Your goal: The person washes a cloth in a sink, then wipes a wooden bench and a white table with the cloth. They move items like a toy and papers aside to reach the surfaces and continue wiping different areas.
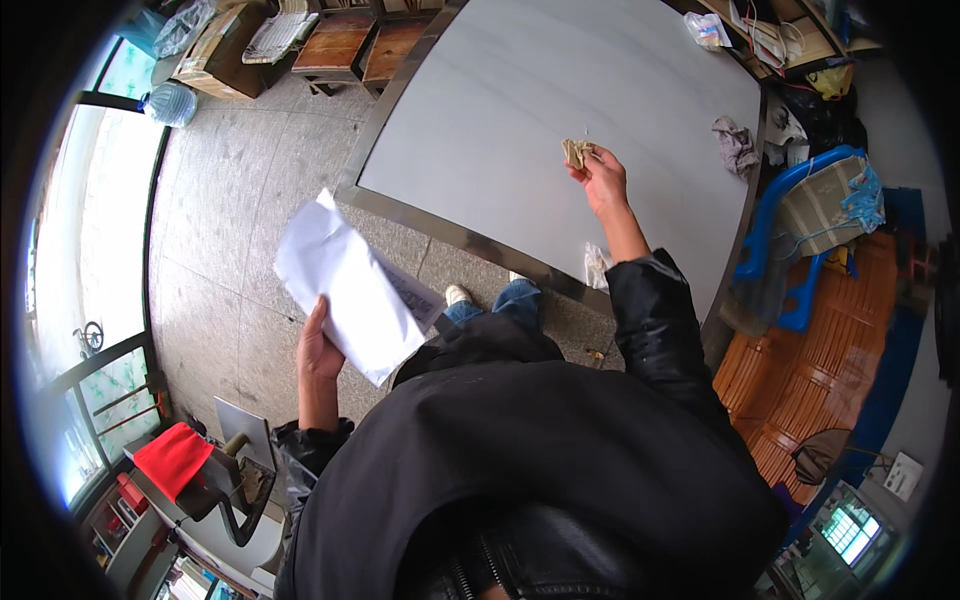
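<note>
My left hand (321, 349) grips folded white paper sheets (352, 289), with the thumb on top near their left edge. Dark print shows on the sheet underneath. The papers are held over the stone floor, left of my feet. My right hand (602, 180) reaches over the grey tabletop (495, 142) and pinches a crumpled tan piece (577, 153), cloth or paper, between thumb and fingers. Beside my right forearm, a crumpled clear plastic bag (596, 265) lies at the table's near edge. A wrinkled greyish-purple cloth (735, 146) rests by the right edge.
A blue plastic chair (796, 169) stands close to the table's right side, next to a slatted bamboo bed (814, 360). Wooden chairs (335, 43) and a cardboard box (221, 52) are at the far left. Behind my left arm is an office chair with a red cloth (174, 459).
</note>
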Action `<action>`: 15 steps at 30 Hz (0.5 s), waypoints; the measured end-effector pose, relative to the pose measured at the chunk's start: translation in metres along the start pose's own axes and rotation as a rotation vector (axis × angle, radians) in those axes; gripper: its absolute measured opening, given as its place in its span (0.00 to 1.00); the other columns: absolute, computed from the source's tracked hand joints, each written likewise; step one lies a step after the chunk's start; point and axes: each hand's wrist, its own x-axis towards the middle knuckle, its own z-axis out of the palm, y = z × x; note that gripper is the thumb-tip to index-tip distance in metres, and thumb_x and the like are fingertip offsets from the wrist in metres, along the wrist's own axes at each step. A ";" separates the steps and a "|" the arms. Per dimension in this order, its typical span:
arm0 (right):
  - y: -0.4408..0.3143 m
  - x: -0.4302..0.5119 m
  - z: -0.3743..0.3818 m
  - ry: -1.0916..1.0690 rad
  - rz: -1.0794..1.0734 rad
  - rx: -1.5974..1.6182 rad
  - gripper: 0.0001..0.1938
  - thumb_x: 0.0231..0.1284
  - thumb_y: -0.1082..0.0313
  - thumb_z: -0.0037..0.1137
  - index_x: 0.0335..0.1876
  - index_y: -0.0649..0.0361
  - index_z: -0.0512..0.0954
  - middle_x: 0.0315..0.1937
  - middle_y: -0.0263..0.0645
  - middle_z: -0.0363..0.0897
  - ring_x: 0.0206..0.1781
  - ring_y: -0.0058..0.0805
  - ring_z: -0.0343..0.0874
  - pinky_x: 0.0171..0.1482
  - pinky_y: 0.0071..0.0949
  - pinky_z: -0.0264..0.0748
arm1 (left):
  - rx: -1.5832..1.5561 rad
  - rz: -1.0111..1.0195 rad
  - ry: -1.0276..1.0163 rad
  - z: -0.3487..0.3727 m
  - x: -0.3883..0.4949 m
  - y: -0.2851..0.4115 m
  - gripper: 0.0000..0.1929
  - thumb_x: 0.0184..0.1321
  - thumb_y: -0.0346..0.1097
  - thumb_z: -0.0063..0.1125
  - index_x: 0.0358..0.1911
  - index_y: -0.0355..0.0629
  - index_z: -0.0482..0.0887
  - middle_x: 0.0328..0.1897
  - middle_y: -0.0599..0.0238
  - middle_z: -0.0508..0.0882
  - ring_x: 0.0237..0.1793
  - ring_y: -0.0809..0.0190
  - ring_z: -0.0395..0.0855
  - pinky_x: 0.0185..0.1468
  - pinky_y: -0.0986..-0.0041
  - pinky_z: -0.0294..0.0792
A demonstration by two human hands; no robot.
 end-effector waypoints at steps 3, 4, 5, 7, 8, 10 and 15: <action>0.000 -0.028 0.003 -0.157 0.047 0.117 0.09 0.64 0.73 0.43 0.47 0.64 0.69 0.41 0.43 0.77 0.38 0.34 0.80 0.37 0.24 0.77 | 0.064 -0.049 -0.027 0.022 0.014 -0.009 0.27 0.55 0.43 0.61 0.55 0.35 0.67 0.50 0.56 0.77 0.51 0.58 0.75 0.57 0.67 0.67; -0.001 -0.036 0.002 -0.185 0.052 0.132 0.08 0.64 0.72 0.44 0.45 0.64 0.70 0.40 0.40 0.78 0.37 0.30 0.80 0.37 0.23 0.76 | 0.053 -0.061 -0.094 0.029 0.017 -0.011 0.27 0.55 0.43 0.61 0.54 0.35 0.68 0.50 0.56 0.77 0.51 0.58 0.75 0.57 0.67 0.67; -0.002 -0.046 -0.002 -0.119 0.000 0.016 0.07 0.63 0.72 0.46 0.43 0.63 0.72 0.38 0.37 0.78 0.36 0.27 0.79 0.36 0.22 0.76 | 0.047 -0.053 -0.163 0.036 0.020 -0.012 0.28 0.55 0.43 0.61 0.54 0.35 0.68 0.51 0.56 0.77 0.50 0.58 0.75 0.57 0.67 0.67; -0.009 -0.069 -0.019 -0.157 -0.150 -0.144 0.05 0.60 0.72 0.49 0.39 0.61 0.75 0.33 0.32 0.78 0.33 0.22 0.77 0.35 0.20 0.74 | 0.070 -0.063 -0.157 0.043 0.024 -0.009 0.28 0.55 0.43 0.61 0.54 0.35 0.68 0.51 0.56 0.77 0.50 0.57 0.76 0.57 0.66 0.68; -0.013 -0.087 -0.034 -0.193 -0.164 -0.267 0.04 0.59 0.72 0.51 0.37 0.62 0.76 0.30 0.29 0.77 0.32 0.16 0.74 0.35 0.19 0.73 | 0.077 -0.055 -0.171 0.044 0.025 -0.006 0.27 0.55 0.43 0.61 0.54 0.35 0.68 0.51 0.55 0.77 0.50 0.57 0.76 0.56 0.66 0.68; -0.017 -0.129 -0.070 -0.356 0.018 -0.732 0.04 0.58 0.74 0.51 0.36 0.63 0.76 0.29 0.28 0.77 0.32 0.16 0.74 0.35 0.20 0.72 | 0.080 -0.020 -0.147 0.042 0.026 0.001 0.27 0.55 0.43 0.60 0.54 0.34 0.67 0.50 0.54 0.77 0.50 0.55 0.76 0.56 0.65 0.68; 0.009 -0.204 -0.135 -0.750 0.147 -1.435 0.15 0.49 0.65 0.59 0.45 0.55 0.77 0.28 0.39 0.79 0.33 0.33 0.79 0.40 0.31 0.74 | 0.074 -0.016 -0.108 0.027 0.032 0.014 0.29 0.57 0.42 0.59 0.56 0.34 0.64 0.52 0.54 0.76 0.51 0.55 0.76 0.57 0.65 0.69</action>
